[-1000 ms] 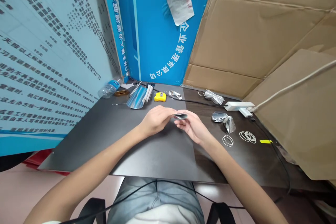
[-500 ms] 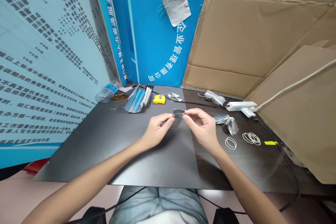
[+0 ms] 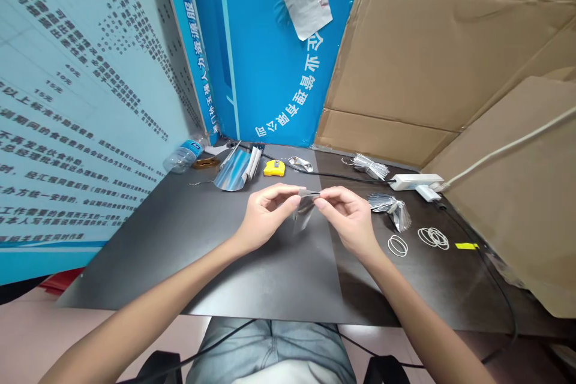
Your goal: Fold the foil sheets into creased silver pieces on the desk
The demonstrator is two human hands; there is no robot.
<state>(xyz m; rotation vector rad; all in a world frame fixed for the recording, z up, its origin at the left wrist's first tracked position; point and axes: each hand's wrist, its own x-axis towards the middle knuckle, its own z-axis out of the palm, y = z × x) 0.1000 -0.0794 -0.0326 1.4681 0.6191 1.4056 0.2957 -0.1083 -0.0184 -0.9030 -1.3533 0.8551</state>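
Left hand (image 3: pixel 265 216) and right hand (image 3: pixel 348 219) pinching a silver foil strip (image 3: pixel 308 193) together, right above the dark mat (image 3: pixel 180 252)

Fingertips pressed on it from both sides, strip sitting between the hands. Around them: foil fan (image 3: pixel 390 210) at 3 o'clock, rubber bands (image 3: pixel 398 245) at 4, yellow tape measure (image 3: pixel 274 168) at 12, curved foil sheet (image 3: pixel 231 171) at 11.

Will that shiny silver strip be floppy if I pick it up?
Probably floppy: the silver strip looks foil-thin and sags between the left hand and right hand. Likely very light too, and easily creased, like the crumpled foil piece.
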